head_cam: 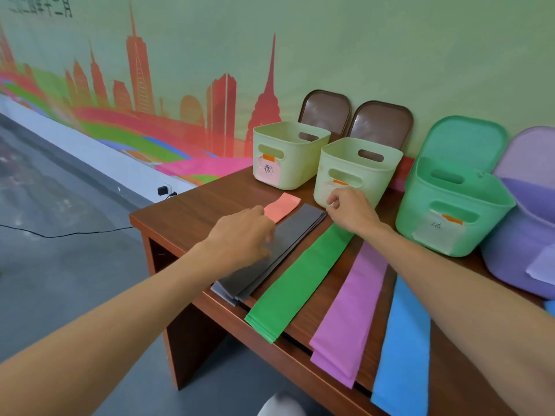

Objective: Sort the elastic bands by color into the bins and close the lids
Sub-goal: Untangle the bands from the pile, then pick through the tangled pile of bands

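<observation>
Sorting looks barely begun: the left hand [243, 235], fingers curled, rests on the gray bands [288, 238] by the pink band [282, 207] on the bench [180, 211], while the right hand [351, 211], loosely closed and holding nothing I can make out, hovers at their far end; next, lift one into its bin [357, 169].

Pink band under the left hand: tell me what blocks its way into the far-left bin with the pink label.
Nothing visible does. The pink band lies on the grey bands at the left hand, and the pale green bin stands open behind it, its brown lid leaning on the wall.

Bands: pink [282, 207], grey [270, 253], green [297, 283], purple [351, 313], blue [405, 346]; brown table [186, 214].
</observation>
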`<control>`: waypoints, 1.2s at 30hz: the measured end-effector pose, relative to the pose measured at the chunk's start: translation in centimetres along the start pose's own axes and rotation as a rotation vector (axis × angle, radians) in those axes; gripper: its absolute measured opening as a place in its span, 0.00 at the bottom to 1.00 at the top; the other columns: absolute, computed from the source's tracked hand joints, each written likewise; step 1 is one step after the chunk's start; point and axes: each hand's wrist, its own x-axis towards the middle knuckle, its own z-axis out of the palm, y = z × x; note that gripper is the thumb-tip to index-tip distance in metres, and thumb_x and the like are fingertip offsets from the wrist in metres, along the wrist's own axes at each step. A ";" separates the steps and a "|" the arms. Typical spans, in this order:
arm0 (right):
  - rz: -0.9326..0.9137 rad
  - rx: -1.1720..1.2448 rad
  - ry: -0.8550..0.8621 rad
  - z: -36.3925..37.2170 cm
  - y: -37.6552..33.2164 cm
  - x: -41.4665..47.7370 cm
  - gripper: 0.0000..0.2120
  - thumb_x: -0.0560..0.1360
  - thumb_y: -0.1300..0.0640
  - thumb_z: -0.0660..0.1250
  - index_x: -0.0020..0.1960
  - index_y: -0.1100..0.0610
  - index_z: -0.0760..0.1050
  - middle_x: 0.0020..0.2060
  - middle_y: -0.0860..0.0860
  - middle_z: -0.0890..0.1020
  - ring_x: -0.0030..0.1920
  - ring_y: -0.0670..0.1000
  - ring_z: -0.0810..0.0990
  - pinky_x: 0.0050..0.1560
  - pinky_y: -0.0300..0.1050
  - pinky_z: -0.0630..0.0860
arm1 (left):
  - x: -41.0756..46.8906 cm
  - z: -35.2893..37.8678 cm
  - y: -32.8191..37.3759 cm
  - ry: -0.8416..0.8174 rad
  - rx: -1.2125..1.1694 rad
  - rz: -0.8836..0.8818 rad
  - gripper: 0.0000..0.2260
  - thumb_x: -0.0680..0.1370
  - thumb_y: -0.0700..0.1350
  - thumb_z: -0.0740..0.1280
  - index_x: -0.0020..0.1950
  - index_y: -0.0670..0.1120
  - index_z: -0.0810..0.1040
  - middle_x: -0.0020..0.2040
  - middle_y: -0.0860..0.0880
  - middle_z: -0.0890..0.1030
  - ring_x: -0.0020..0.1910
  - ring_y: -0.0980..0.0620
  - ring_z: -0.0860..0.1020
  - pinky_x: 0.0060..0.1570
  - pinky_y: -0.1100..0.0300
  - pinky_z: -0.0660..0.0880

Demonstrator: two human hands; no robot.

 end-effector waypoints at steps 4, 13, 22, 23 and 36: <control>-0.074 0.043 -0.163 -4.2 1.9 -2.9 0.07 0.74 0.59 0.68 0.50 0.58 0.82 0.48 0.52 0.83 0.47 0.49 0.78 0.48 0.39 0.71 | 0.8 -0.5 3.5 0.034 -0.292 0.165 0.08 0.76 0.47 0.67 0.54 0.49 0.79 0.48 0.51 0.74 0.47 0.54 0.74 0.50 0.58 0.72; -0.054 -0.030 -0.382 -15.3 9.1 -12.2 0.05 0.75 0.57 0.69 0.48 0.56 0.81 0.38 0.48 0.83 0.34 0.47 0.82 0.42 0.34 0.74 | 2.4 0.9 16.1 -0.013 -0.674 0.392 0.07 0.75 0.40 0.67 0.51 0.47 0.81 0.41 0.53 0.80 0.42 0.54 0.78 0.42 0.62 0.74; 0.227 0.070 -0.217 -21.9 20.1 -22.0 0.04 0.75 0.58 0.68 0.48 0.57 0.81 0.42 0.50 0.83 0.35 0.39 0.80 0.37 0.28 0.73 | 3.2 4.4 28.7 -0.164 -0.797 0.520 0.05 0.77 0.44 0.66 0.49 0.51 0.80 0.44 0.51 0.81 0.45 0.52 0.78 0.51 0.60 0.73; 0.257 0.098 -0.176 -21.9 21.2 -22.9 0.03 0.75 0.59 0.68 0.46 0.56 0.81 0.41 0.51 0.84 0.34 0.40 0.80 0.37 0.29 0.73 | 3.4 4.9 29.9 -0.170 -0.802 0.521 0.05 0.77 0.45 0.66 0.49 0.51 0.80 0.43 0.53 0.81 0.44 0.55 0.78 0.51 0.60 0.73; 0.666 0.232 0.453 -16.8 32.0 -30.2 0.05 0.75 0.55 0.69 0.45 0.56 0.82 0.42 0.52 0.84 0.45 0.49 0.80 0.44 0.34 0.67 | 5.9 10.1 37.5 -0.144 -1.132 0.316 0.10 0.77 0.54 0.65 0.48 0.47 0.75 0.43 0.51 0.79 0.42 0.55 0.75 0.46 0.64 0.71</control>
